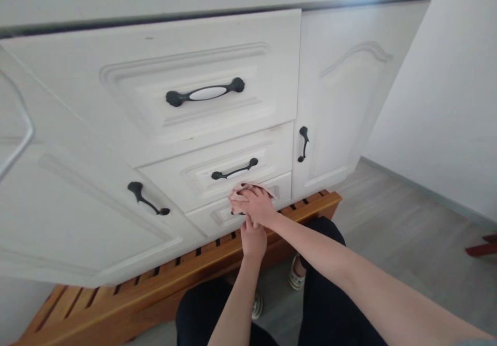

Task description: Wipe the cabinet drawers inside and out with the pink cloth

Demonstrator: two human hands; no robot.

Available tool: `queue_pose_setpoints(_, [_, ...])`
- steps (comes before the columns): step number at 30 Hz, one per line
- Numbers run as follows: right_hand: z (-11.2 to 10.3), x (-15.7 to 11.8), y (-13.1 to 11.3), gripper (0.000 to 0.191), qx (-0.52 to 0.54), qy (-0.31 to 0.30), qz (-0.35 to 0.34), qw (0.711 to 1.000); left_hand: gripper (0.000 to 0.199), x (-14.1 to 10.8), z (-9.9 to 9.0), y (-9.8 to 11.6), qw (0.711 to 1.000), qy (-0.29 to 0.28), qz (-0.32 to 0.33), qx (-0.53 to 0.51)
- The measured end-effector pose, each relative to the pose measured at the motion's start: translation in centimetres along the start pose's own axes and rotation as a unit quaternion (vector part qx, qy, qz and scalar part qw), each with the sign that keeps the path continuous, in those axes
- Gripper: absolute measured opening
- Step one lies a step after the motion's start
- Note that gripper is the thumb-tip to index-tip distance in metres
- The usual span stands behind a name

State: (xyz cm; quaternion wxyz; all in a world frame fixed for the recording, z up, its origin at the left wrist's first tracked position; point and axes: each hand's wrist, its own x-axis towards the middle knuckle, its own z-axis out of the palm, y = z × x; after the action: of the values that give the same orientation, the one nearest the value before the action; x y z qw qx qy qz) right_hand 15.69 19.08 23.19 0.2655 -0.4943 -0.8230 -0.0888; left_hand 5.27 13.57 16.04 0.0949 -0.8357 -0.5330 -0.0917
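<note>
My right hand (258, 204) is closed over a crumpled pale pink cloth (243, 186) and presses it against the bottom drawer (223, 214) of a white cabinet. Just below it, my left hand (254, 240) has its fingers curled at that drawer's dark handle (237, 213). The right hand covers part of this handle and the left fingertips. Right above the cloth is the middle drawer's black handle (235, 169). Both lower drawers look pushed in.
A slatted wooden bench (166, 278) runs along the cabinet's foot, between it and my legs. Higher up is the top drawer's handle (205, 92), under a pale countertop (155, 1). Cabinet doors flank the drawers. Grey floor (407, 242) and a red wooden piece (481, 250) lie to the right.
</note>
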Motion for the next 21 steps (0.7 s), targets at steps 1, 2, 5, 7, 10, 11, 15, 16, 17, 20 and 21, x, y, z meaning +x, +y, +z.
queue_pose_setpoints(1, [-0.4,-0.9,1.3,0.04,0.004,0.011,0.038,0.999,0.049,-0.1,0.0,0.1,1.0,0.009,-0.002,-0.004])
queue_pose_setpoints(2, [-0.7,-1.8,2.7,0.04,0.015,0.03,0.082,0.996,0.046,-0.3,0.0,0.3,1.0,0.02,-0.003,-0.009])
queue_pose_setpoints(5, [-1.5,-4.2,6.1,0.044,0.057,0.109,0.211,0.97,0.034,-0.3,-0.4,0.9,0.998,0.052,-0.007,-0.035])
queue_pose_setpoints(7, [-1.5,-5.3,7.4,0.044,0.074,0.151,0.264,0.95,0.028,-0.1,-0.9,1.3,0.996,0.061,-0.016,-0.061])
queue_pose_setpoints(10, [-0.7,-5.9,7.4,0.047,0.093,0.196,0.302,0.928,0.022,0.1,-1.9,1.5,0.993,0.058,-0.031,-0.101])
queue_pose_setpoints(11, [-0.2,-5.9,7.1,0.049,0.112,0.214,0.321,0.916,0.021,0.0,-2.2,1.6,0.991,0.062,-0.031,-0.115])
queue_pose_setpoints(15, [2.2,-7.0,5.8,0.057,0.24,0.257,0.45,0.821,0.029,-2.6,-1.7,1.7,0.983,0.089,-0.03,-0.156])
queue_pose_setpoints(16, [2.8,-7.7,5.5,0.057,0.264,0.251,0.474,0.802,0.034,-4.0,-1.0,1.9,0.983,0.085,-0.031,-0.159])
queue_pose_setpoints(17, [3.3,-8.6,5.3,0.056,0.283,0.241,0.489,0.789,0.037,-5.8,-0.2,2.1,0.984,0.072,-0.033,-0.161])
queue_pose_setpoints(20, [4.1,-11.9,4.6,0.048,0.339,0.198,0.493,0.777,0.044,-12.5,3.4,2.7,0.983,-0.008,-0.048,-0.177])
queue_pose_setpoints(21, [4.0,-13.0,4.3,0.047,0.359,0.184,0.489,0.773,0.045,-14.9,4.6,2.8,0.981,-0.035,-0.059,-0.181])
